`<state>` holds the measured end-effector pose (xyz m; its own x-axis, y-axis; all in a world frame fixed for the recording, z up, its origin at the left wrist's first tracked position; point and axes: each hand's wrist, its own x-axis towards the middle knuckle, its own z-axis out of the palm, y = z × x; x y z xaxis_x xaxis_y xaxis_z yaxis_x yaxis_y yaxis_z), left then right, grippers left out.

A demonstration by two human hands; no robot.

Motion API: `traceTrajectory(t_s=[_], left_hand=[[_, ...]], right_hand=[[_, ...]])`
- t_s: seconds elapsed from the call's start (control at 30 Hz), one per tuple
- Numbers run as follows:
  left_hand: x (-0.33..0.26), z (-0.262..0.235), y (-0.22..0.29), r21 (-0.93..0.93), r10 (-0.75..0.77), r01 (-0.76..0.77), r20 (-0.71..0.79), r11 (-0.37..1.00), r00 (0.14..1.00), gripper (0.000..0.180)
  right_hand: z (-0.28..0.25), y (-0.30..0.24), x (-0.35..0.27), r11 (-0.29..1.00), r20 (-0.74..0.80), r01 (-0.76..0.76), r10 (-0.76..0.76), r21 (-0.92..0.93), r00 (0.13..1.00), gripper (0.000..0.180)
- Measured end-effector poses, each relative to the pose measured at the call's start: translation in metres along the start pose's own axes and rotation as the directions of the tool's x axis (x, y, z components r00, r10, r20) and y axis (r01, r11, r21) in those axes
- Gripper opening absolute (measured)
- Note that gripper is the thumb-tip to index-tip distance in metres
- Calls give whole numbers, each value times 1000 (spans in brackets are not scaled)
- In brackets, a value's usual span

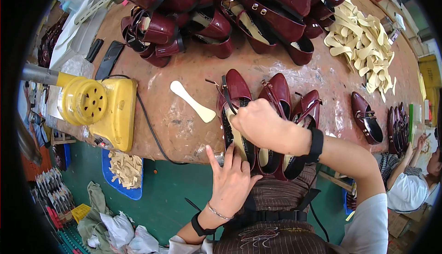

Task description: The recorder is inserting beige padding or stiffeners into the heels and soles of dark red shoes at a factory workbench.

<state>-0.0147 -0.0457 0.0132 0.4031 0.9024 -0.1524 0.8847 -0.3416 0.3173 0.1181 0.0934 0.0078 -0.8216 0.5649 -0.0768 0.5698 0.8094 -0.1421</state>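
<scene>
Three burgundy patent shoes with straps stand side by side at the table's front edge, toes pointing away from me. Over the opening of the leftmost shoe point(237, 82), my right hand point(260, 124) is closed, knuckles up, near its dark strap; whatever its fingers hold is hidden. A beige insole point(237, 136) shows inside that shoe. My left hand point(230, 180) is open, with fingers spread and fingertips at the heel end of the same shoe. The middle shoe point(278, 87) and the right shoe point(311, 101) are partly covered by my right hand and forearm.
A loose pale insole point(192, 102) lies left of the shoes. Beyond it stands a yellow machine point(115, 113) with a black cable. Piled burgundy shoes point(202, 28) fill the back; a heap of insoles point(361, 42) lies back right. A co-worker point(410, 185) sits at far right.
</scene>
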Motion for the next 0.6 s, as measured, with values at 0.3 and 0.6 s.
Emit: traceTrajectory(t_s=[0.3,0.6], left_hand=[[-7,-14,-8,-62,6,-4,30,998,1000,43],[9,-93,-28,-245,270,-403,-438,882,857,35]], right_hand=[[-64,46,-86,711,-267,-258,536,654,801,12],[29,68,-224,357,-97,-668,914,653,393,15]])
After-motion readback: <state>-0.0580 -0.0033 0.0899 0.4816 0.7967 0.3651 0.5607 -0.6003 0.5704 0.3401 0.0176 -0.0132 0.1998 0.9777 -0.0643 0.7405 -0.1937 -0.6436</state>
